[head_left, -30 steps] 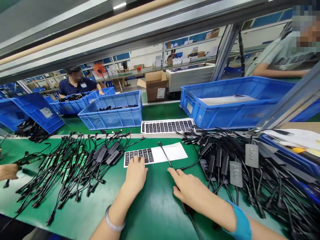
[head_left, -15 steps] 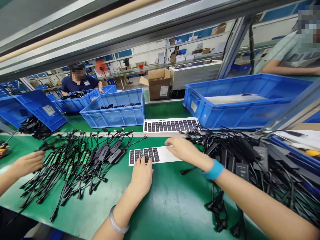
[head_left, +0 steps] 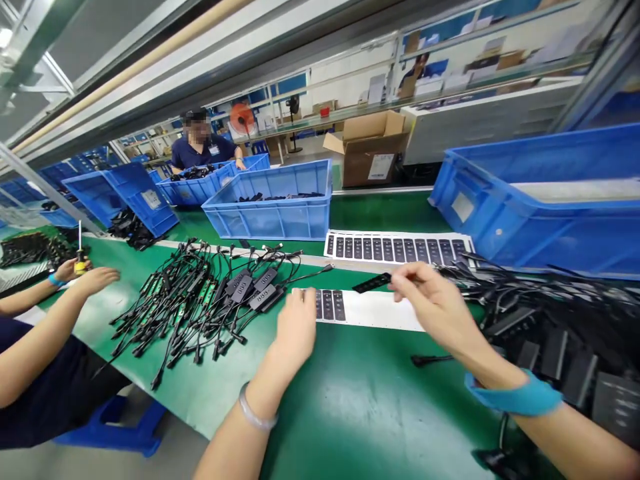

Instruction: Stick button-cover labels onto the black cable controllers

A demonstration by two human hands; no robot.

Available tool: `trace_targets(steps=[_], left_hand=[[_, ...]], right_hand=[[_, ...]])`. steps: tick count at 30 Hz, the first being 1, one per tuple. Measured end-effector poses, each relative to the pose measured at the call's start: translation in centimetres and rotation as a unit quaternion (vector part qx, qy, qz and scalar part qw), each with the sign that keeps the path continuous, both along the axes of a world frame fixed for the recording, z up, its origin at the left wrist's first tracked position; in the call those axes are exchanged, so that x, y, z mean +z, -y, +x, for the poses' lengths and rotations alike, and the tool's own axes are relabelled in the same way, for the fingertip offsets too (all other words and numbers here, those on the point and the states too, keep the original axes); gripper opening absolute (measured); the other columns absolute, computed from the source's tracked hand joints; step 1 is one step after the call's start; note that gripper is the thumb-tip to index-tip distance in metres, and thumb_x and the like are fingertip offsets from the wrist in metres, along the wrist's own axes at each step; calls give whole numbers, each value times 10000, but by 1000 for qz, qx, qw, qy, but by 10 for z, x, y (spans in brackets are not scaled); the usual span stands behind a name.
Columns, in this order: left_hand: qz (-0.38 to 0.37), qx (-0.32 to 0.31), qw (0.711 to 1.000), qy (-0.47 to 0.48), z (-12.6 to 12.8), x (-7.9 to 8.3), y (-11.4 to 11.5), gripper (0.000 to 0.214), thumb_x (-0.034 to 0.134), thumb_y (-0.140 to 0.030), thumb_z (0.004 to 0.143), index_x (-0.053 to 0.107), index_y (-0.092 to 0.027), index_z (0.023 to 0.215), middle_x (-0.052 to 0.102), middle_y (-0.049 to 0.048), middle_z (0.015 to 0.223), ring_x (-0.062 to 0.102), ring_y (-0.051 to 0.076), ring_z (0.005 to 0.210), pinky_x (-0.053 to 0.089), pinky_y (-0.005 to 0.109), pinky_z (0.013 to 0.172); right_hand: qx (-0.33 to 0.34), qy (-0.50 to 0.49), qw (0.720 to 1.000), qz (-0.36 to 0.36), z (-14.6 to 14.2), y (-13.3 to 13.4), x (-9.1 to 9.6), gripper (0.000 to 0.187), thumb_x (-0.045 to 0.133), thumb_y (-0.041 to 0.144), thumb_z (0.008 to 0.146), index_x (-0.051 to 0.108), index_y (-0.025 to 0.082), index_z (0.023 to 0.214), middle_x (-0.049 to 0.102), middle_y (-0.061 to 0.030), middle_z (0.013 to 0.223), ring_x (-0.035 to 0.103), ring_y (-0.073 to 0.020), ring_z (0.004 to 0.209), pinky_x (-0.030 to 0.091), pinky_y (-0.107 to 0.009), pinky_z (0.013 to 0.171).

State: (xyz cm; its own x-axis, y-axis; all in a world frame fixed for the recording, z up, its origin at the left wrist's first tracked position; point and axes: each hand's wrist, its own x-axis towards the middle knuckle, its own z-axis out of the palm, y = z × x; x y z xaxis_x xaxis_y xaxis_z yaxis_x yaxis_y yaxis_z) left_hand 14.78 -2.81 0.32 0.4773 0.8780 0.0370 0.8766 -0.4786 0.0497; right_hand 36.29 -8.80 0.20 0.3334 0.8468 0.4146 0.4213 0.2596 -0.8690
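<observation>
My right hand [head_left: 439, 308] pinches a small black label strip [head_left: 371, 283] between thumb and fingers, just above a white backing sheet [head_left: 380, 311]. My left hand [head_left: 296, 331] rests on the sheet's left end, covering part of it. Several black labels [head_left: 328, 305] remain stuck beside that hand. A second sheet of black labels [head_left: 399, 248] lies farther back on the green bench mat [head_left: 350, 387]. Left of my left hand lies a bundle of black cables with inline controllers [head_left: 210, 307], and a dark cable heap [head_left: 550, 327] lies right of my right hand.
A seated co-worker's hand [head_left: 70, 270] holds a yellow-handled screwdriver [head_left: 80, 260] at the left. Blue plastic crates [head_left: 267, 207] stand behind the bench, with a larger one [head_left: 540, 207] at the right. Another co-worker [head_left: 200, 143] stands at the far end.
My right hand has gone from lying flat on the sheet to pinching a black label above it. My left hand stays on the sheet. The view has tilted and swung right.
</observation>
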Motion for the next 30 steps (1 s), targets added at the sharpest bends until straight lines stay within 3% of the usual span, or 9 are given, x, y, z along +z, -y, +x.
trace_targets(steps=[6,9,14,16,19,21,22,24,30], left_hand=[[44,193,980,6,-55,13,-38,228,655,-141,771,575,-56,966,580,265,1044,571,408,1030,478,489,806],[40,189,980,46,-68,14,-46,213,703,-206,752,571,-113,891,630,197,964,617,364,953,487,434,776],[64,158,961,219,-57,21,-44,293,440,-408,946,455,-171,1118,633,74,940,640,187,762,483,295,684],[-11,119,902,414,-42,21,-37,334,438,-455,941,455,-185,1136,592,15,865,574,110,612,444,228,583],[-267,64,685,675,-15,15,-18,390,631,-442,834,545,-158,1087,508,-37,736,420,43,497,334,175,482],[-421,71,563,707,3,7,-3,434,736,-371,751,574,-135,1078,546,-18,767,420,30,518,334,165,492],[-473,80,525,703,10,3,5,450,766,-324,719,577,-130,1079,583,6,812,452,34,542,359,169,513],[-529,90,499,680,21,-5,17,461,787,-241,683,576,-127,1078,635,48,897,538,59,609,424,190,576],[-582,54,534,611,30,-13,36,597,779,-179,695,488,-162,1216,680,78,955,695,213,831,527,338,781]], right_hand=[[18,-222,975,0,6,12,-5,268,662,468,820,544,230,787,505,17,743,548,-134,655,461,-241,569],[34,-262,964,-3,4,9,-8,286,715,463,778,558,225,768,492,15,745,539,-130,659,470,-221,528],[33,-314,949,-4,-1,9,0,325,787,442,700,560,215,751,472,18,732,531,-129,650,482,-205,471],[33,-333,942,-6,-2,10,4,339,801,433,680,552,213,746,466,22,729,526,-125,639,480,-202,459],[48,-351,935,-15,-5,11,5,344,800,426,683,537,213,746,465,28,713,516,-117,614,474,-204,455],[58,-360,931,-25,-7,11,0,350,794,430,689,525,214,750,472,30,710,513,-113,597,467,-207,452],[61,-363,929,-30,-7,11,-3,351,789,431,694,519,213,752,473,32,710,509,-110,588,463,-208,451],[72,-366,927,-38,-8,10,-10,342,772,423,720,506,213,762,472,39,702,495,-97,560,451,-204,452],[112,-316,940,-59,-13,12,-20,270,730,362,787,512,207,823,479,54,714,470,-58,490,405,-183,436]])
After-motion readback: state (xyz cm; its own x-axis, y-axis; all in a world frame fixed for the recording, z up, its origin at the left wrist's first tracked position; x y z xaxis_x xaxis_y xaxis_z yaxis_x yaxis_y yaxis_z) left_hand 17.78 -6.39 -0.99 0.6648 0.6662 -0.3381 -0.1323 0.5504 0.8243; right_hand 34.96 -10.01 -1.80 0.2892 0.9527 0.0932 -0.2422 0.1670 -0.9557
